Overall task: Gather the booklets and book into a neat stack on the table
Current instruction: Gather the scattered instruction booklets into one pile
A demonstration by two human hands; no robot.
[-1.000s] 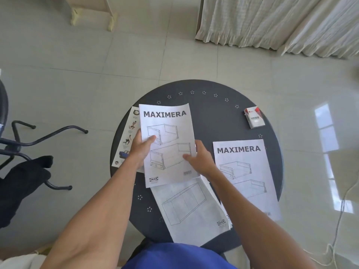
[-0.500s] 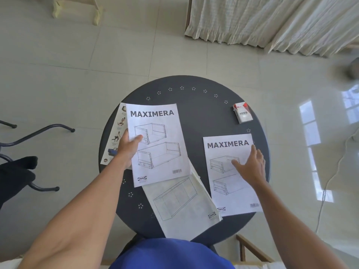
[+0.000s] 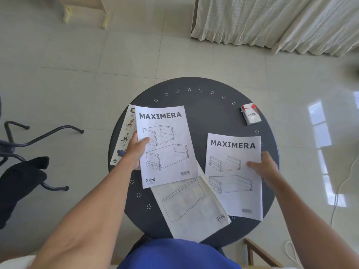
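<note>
Your left hand (image 3: 136,150) pinches the white MAXIMERA paper booklet (image 3: 165,146) at centre frame. Your right hand (image 3: 267,167) pinches its right-side twin (image 3: 233,175); thin covers may buckle when dragged.

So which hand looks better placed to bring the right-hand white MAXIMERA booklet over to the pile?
Probably the right hand: its grip already pinches the right-hand white MAXIMERA booklet at its edge, while the left hand is busy holding the other MAXIMERA booklet.

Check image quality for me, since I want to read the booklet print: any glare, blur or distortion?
Head view: both MAXIMERA titles read sharply; the barcode on the right booklet is blurred; window glare on the floor, none on the pages; wide-angle bending towards the edges.
</note>
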